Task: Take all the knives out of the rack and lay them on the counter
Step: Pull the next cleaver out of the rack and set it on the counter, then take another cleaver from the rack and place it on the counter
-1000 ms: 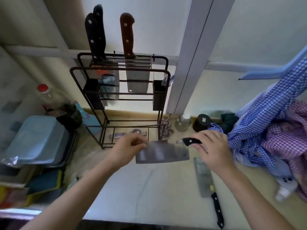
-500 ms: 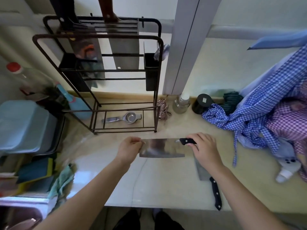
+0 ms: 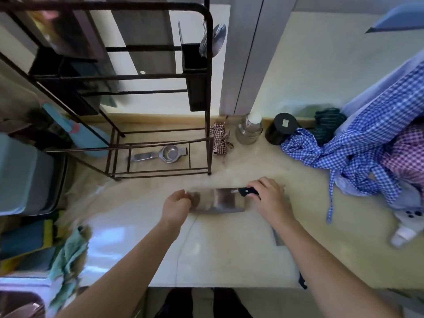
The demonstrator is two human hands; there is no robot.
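Note:
A cleaver (image 3: 223, 200) with a broad steel blade and black handle lies flat just above or on the pale counter (image 3: 229, 249). My right hand (image 3: 271, 198) grips its handle. My left hand (image 3: 176, 206) pinches the blade's far left end. A second knife (image 3: 278, 237) lies on the counter under my right forearm, mostly hidden; its black handle tip shows near the counter edge. The dark metal rack (image 3: 207, 88) stands at the back left. Two wide blades (image 3: 146, 31) still hang in the rack, handles out of frame.
A metal strainer (image 3: 160, 154) lies on the rack's base. A glass jar (image 3: 249, 129) and a black jar (image 3: 282, 128) stand against the wall. Checked blue cloth (image 3: 358, 148) piles at the right. A grey-blue bin (image 3: 25, 177) and a teal rag (image 3: 68, 251) sit left.
Both hands have lowered the cleaver toward the counter and nearer to me. The view has tilted down, so the rack's knife handles have left the frame.

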